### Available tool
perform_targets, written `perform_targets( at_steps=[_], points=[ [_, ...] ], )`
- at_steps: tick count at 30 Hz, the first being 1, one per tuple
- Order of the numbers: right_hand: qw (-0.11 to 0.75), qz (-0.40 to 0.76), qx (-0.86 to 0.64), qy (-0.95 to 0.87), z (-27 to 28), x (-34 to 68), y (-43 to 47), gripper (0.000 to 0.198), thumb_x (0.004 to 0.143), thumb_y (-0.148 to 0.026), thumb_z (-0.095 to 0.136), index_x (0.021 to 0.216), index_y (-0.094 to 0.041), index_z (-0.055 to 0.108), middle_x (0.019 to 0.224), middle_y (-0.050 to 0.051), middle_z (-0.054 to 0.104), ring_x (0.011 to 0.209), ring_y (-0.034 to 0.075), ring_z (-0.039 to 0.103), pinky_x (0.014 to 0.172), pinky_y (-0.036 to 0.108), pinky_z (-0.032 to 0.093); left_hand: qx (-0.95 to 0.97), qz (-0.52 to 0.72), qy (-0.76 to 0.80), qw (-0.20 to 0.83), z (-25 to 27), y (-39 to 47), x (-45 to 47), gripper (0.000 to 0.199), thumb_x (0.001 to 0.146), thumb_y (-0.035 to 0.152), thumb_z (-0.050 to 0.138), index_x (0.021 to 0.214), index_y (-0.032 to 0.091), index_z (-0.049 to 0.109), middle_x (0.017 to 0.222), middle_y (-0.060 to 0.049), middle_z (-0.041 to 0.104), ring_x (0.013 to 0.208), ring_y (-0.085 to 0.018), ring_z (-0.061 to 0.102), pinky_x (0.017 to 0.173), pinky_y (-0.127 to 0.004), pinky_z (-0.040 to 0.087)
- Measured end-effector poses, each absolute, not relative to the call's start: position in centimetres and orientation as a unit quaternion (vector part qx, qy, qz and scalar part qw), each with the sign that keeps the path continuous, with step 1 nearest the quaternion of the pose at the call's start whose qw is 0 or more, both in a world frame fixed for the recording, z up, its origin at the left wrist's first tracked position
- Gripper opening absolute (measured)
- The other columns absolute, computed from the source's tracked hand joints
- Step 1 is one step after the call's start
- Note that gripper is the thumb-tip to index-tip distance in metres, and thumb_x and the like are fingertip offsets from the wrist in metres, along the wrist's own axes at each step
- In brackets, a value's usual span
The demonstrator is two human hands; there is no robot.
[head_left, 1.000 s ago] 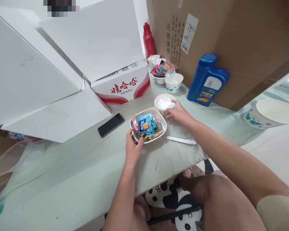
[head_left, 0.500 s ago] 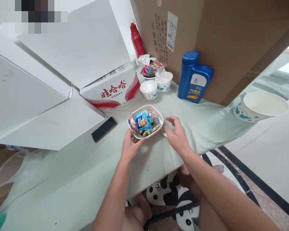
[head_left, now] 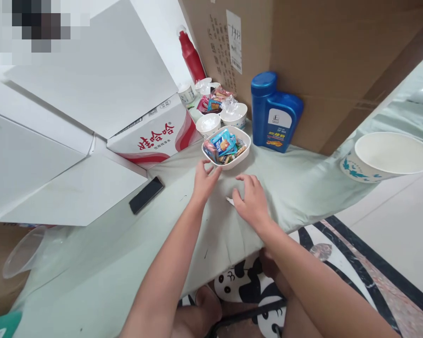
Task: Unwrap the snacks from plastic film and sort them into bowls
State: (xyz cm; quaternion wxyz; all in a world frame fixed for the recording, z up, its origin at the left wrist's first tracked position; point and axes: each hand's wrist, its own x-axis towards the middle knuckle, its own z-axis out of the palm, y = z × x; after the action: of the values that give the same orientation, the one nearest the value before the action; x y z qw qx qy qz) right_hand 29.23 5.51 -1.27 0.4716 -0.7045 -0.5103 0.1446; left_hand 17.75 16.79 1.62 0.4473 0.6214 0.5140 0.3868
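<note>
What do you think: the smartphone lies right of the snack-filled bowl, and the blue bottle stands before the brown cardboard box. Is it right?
Not quite: in the head view, the smartphone lies left of the snack-filled bowl. The blue bottle indeed stands before the brown cardboard box.

Snack packets (head_left: 223, 142) in bowl (head_left: 237, 162), well in from front edge of tabletop (head_left: 91, 277); paper cups (head_left: 240, 121) just behind. Smartphone (head_left: 146, 195) left, before purified-water carton (head_left: 155, 141). Jug (head_left: 278, 117) right, before cardboard box (head_left: 310, 51). Paper tub (head_left: 364, 170) at tabletop's right edge.

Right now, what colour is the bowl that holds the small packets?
The bowl is white, best seen in the head view.
</note>
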Motion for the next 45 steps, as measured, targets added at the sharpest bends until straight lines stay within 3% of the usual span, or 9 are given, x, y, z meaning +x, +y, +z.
perform_targets(
  at_steps=[3, 7, 12, 24, 31, 36, 38, 42, 45],
  points=[
    [0.394, 0.137, -0.710, -0.568, -1.0, 29.6, 4.9, 0.030, 0.086, -0.025, 0.050, 0.112, -0.018, 0.063, 0.114, 0.017, 0.067, 0.104, 0.033, 0.064, 0.093, 0.049, 0.050, 0.596, 0.368, 0.544, 0.462, 1.4, 13.3, 14.0, 0.037, 0.076, 0.037, 0.075, 0.106, 0.023, 0.059, 0.124, -0.009, 0.066, 0.111, -0.024, 0.068, 0.082, -0.032, 0.053],
    [0.225, 0.115, -0.750, -0.611, -0.6, 30.7, 2.8, 0.042, 0.083, -0.039, 0.060, 0.120, -0.018, 0.064, 0.115, 0.020, 0.067, 0.100, 0.038, 0.065, 0.082, 0.050, 0.051, 0.562, 0.338, 0.583, 0.479, 0.9, 8.2, 7.5, 0.024, 0.078, 0.039, 0.070, 0.090, 0.020, 0.064, 0.095, -0.005, 0.071, 0.089, -0.020, 0.071, 0.083, -0.034, 0.053],
    [0.017, 0.173, -0.775, -0.608, -0.5, 32.0, 1.3, 0.024, 0.084, -0.046, 0.052, 0.076, -0.027, 0.064, 0.080, 0.013, 0.070, 0.066, 0.030, 0.065, 0.050, 0.038, 0.042, 0.497, 0.389, 0.576, 0.520, -0.1, 5.3, 3.1, 0.021, 0.074, 0.034, 0.072, 0.086, 0.019, 0.064, 0.084, -0.002, 0.069, 0.077, -0.016, 0.069, 0.075, -0.030, 0.053],
    [0.121, -0.023, -0.603, -0.788, -1.5, 20.4, 7.0, 0.045, 0.091, -0.048, 0.037, 0.110, -0.020, 0.066, 0.111, 0.019, 0.072, 0.102, 0.041, 0.068, 0.085, 0.055, 0.054, 0.281, 0.525, 0.518, 0.614, 1.0, 4.6, -6.4, 0.008, 0.080, 0.021, 0.068, 0.082, 0.017, 0.061, 0.070, 0.002, 0.063, 0.060, -0.009, 0.064, 0.064, -0.023, 0.047],
    [0.168, 0.100, -0.408, -0.892, 3.4, 2.0, 12.1, 0.031, 0.092, -0.038, 0.044, 0.111, -0.024, 0.064, 0.114, 0.013, 0.071, 0.105, 0.029, 0.069, 0.089, 0.044, 0.054, 0.120, 0.636, 0.494, 0.580, 1.6, 4.6, -14.3, 0.044, 0.084, 0.058, 0.064, 0.069, 0.018, 0.055, 0.052, 0.002, 0.054, 0.050, -0.012, 0.059, 0.056, -0.024, 0.042],
    [0.109, 0.095, -0.279, -0.949, 5.5, -15.5, 16.5, 0.037, 0.091, -0.026, 0.046, 0.123, -0.019, 0.064, 0.127, 0.013, 0.067, 0.110, 0.030, 0.066, 0.094, 0.043, 0.052, 0.004, 0.703, 0.452, 0.549, 1.3, 4.6, -18.5, 0.006, 0.085, 0.022, 0.057, 0.083, 0.017, 0.060, 0.077, -0.002, 0.065, 0.065, -0.010, 0.064, 0.067, -0.024, 0.045],
    [0.091, 0.082, -0.249, -0.961, 6.1, -21.7, 18.0, 0.041, 0.090, -0.022, 0.049, 0.130, -0.019, 0.060, 0.135, 0.014, 0.064, 0.117, 0.031, 0.062, 0.097, 0.044, 0.050, -0.028, 0.720, 0.440, 0.535, 1.0, 4.8, -19.8, 0.017, 0.072, 0.006, 0.053, 0.082, 0.017, 0.061, 0.088, -0.002, 0.065, 0.070, -0.008, 0.064, 0.072, -0.023, 0.046],
    [0.071, 0.030, -0.218, -0.973, 6.5, -31.3, 19.6, 0.056, 0.087, -0.015, 0.055, 0.143, -0.017, 0.051, 0.151, 0.013, 0.052, 0.134, 0.031, 0.051, 0.107, 0.044, 0.042, -0.047, 0.733, 0.419, 0.534, 0.2, 5.3, -21.7, 0.019, 0.061, 0.007, 0.050, 0.075, 0.017, 0.059, 0.083, 0.001, 0.061, 0.067, -0.007, 0.061, 0.070, -0.023, 0.044],
    [0.006, -0.018, -0.215, -0.976, 6.3, -34.8, 19.8, 0.044, 0.092, -0.013, 0.050, 0.135, -0.016, 0.058, 0.141, 0.014, 0.062, 0.130, 0.029, 0.055, 0.108, 0.043, 0.037, -0.040, 0.724, 0.416, 0.548, 0.0, 5.3, -23.1, 0.009, 0.063, 0.015, 0.055, 0.072, 0.018, 0.057, 0.073, 0.002, 0.059, 0.059, -0.007, 0.057, 0.066, -0.023, 0.042]
  ],
)
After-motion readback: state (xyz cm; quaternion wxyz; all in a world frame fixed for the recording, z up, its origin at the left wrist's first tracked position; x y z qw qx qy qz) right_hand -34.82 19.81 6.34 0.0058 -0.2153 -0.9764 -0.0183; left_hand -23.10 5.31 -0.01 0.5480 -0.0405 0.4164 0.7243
